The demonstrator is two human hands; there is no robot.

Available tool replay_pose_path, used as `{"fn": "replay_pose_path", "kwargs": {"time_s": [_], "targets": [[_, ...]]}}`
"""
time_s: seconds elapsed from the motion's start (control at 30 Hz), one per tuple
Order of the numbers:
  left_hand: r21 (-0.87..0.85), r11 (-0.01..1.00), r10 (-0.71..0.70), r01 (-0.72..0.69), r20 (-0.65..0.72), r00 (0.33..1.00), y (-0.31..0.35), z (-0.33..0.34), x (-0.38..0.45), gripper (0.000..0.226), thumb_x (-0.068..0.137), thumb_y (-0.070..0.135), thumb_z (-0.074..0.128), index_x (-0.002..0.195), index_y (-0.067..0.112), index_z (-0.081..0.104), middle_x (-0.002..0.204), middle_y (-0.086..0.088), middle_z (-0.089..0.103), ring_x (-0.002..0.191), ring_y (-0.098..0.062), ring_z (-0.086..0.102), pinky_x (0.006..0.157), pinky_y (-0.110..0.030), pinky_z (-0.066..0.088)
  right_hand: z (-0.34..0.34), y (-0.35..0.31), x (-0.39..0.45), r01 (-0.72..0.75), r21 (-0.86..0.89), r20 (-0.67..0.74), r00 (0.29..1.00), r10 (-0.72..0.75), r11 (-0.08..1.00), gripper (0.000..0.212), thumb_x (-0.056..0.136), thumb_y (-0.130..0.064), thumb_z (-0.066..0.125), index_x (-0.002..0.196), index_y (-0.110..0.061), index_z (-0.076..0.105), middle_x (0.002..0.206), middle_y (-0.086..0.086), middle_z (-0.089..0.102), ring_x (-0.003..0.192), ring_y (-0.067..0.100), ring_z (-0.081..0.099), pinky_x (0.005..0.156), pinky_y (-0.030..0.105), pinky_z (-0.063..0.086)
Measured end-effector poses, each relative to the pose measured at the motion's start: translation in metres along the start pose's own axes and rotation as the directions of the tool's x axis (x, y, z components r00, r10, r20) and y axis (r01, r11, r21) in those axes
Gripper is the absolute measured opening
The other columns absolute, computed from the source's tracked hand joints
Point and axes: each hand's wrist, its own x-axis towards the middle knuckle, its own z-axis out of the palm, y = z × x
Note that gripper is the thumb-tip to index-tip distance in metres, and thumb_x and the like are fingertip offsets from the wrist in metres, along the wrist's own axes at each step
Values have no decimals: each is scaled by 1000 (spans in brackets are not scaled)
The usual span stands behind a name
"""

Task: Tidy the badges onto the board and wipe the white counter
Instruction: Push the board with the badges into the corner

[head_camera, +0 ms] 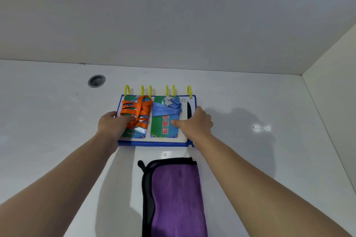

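A white board with a blue rim (154, 143) and yellow rings (189, 90) along its far edge lies on the white counter (260, 159). Two green and blue badges lie side by side on it. The left badge (134, 132) is wrapped in an orange lanyard; the right badge (164, 127) has a blue lanyard bunched at its top. My left hand (110, 124) grips the board's left edge, thumb on the orange lanyard. My right hand (196, 123) grips the board's right edge, thumb touching the right badge. A folded purple cloth with black trim (173, 198) lies just in front of the board.
A round grey hole (96, 81) sits in the counter to the far left of the board. A white wall (173, 25) rises behind the counter and a side wall (337, 92) closes it on the right. A black strip (189, 110) marks the board's right side.
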Motion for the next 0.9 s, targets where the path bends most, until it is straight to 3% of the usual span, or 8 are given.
{"fn": "replay_pose_path", "kwargs": {"time_s": [0.13,0.5,0.63,0.9], "targets": [[-71,997,24,-21,38,999,15,34,-17,41,84,20,82,121,16,64,107,-8,75,87,-28,75,83,-49,62,-40,11,11,16,92,-35,999,-13,996,77,71,-47,91,130,-19,52,135,8,55,128,29,48,106,47,47],[-82,996,55,-45,122,991,63,175,-61,66,84,30,83,141,25,50,119,-3,70,95,-25,73,85,-49,61,-172,56,59,-53,126,-160,984,73,991,80,70,-45,92,134,-16,53,135,9,56,127,32,53,102,50,50],[-87,995,64,-53,121,991,72,229,-72,60,82,34,83,134,25,54,116,-2,71,96,-24,73,85,-48,61,-218,76,85,-31,176,-157,986,59,984,71,72,-38,92,129,-16,56,134,10,58,127,33,55,103,51,50],[-69,994,97,-89,119,988,81,307,-81,73,76,38,85,139,27,51,126,-5,64,115,-33,62,94,-52,55,-269,109,122,-61,220,-213,971,109,974,60,71,-36,91,121,-24,59,128,6,62,122,31,57,99,50,53]]}}
